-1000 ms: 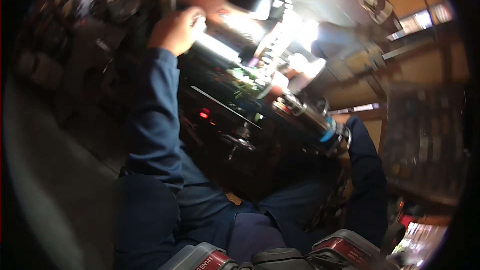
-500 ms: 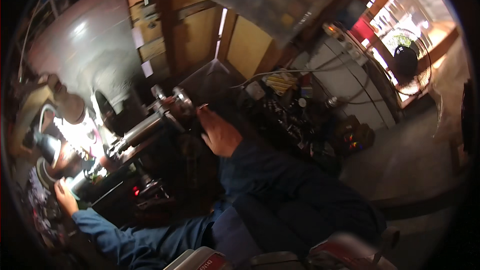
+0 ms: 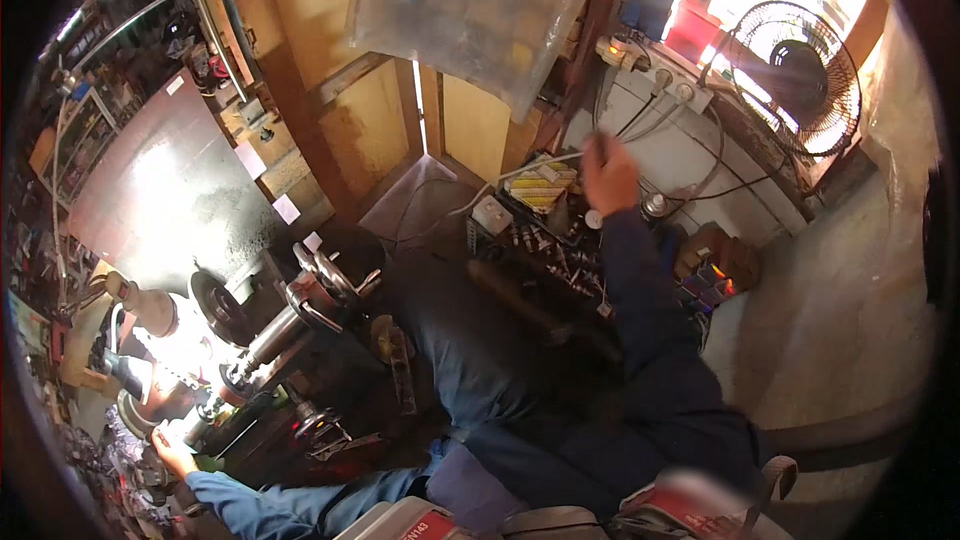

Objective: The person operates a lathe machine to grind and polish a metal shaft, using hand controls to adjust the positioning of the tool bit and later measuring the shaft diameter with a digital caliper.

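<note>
Fingers of my left hand [image 3: 176,454] curl, partly closed, at the lathe [image 3: 300,292], lower left; whether they grip, I can't tell. My right hand [image 3: 611,180], right of upper centre, hangs blurred before a white panel [image 3: 755,190], hold unreadable. Smooth steel cylinder [image 3: 272,340] mounted, gleaming; what's left, I can't judge. Scuffed, flat wooden boards [image 3: 370,120] behind.

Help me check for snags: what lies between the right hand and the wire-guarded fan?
Electrical cables and white panelling show between the right hand and fan in the head view.
</note>
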`<action>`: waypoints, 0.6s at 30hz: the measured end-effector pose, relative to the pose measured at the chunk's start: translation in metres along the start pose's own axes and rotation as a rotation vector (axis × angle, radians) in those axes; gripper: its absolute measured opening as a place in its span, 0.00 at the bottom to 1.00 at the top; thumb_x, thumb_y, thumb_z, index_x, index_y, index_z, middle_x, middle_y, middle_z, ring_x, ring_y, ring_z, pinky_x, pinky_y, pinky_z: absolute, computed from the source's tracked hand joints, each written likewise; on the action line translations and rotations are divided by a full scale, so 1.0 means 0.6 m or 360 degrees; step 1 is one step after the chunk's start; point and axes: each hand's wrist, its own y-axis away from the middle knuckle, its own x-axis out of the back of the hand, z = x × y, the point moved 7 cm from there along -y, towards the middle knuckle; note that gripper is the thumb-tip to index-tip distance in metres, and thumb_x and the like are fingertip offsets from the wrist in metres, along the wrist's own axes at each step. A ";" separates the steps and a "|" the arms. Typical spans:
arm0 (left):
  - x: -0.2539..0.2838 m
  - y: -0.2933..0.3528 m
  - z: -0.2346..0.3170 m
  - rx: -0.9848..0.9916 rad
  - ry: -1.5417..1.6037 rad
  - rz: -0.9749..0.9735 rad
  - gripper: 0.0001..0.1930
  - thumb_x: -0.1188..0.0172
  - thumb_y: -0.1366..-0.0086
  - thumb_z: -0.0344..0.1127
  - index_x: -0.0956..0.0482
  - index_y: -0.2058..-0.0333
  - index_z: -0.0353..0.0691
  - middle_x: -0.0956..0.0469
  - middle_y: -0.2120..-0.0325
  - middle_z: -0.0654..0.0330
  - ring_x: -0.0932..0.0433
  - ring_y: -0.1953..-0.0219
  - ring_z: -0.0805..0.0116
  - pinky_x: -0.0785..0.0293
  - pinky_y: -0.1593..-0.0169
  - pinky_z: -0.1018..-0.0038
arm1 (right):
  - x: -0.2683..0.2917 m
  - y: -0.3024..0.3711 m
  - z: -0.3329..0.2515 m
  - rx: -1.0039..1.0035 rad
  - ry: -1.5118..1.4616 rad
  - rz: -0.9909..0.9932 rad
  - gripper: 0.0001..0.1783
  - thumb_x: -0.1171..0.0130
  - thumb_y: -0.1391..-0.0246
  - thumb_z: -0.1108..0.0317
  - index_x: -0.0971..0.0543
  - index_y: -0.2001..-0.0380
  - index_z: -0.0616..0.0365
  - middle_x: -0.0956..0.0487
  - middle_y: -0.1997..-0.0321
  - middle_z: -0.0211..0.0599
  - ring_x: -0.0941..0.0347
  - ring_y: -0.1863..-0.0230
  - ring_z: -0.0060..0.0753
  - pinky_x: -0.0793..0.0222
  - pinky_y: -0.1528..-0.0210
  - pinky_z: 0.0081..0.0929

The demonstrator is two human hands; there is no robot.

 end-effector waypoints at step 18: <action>0.087 -0.034 -0.022 0.0326 0.0476 0.0065 0.15 0.56 0.27 0.41 0.26 0.55 0.36 0.23 0.59 0.55 0.24 0.59 0.67 0.26 0.55 0.70 | 0.025 -0.467 0.238 -0.0185 -0.0135 0.0663 0.16 0.35 0.51 0.59 0.20 0.62 0.56 0.17 0.66 0.37 0.20 0.64 0.37 0.27 0.58 0.33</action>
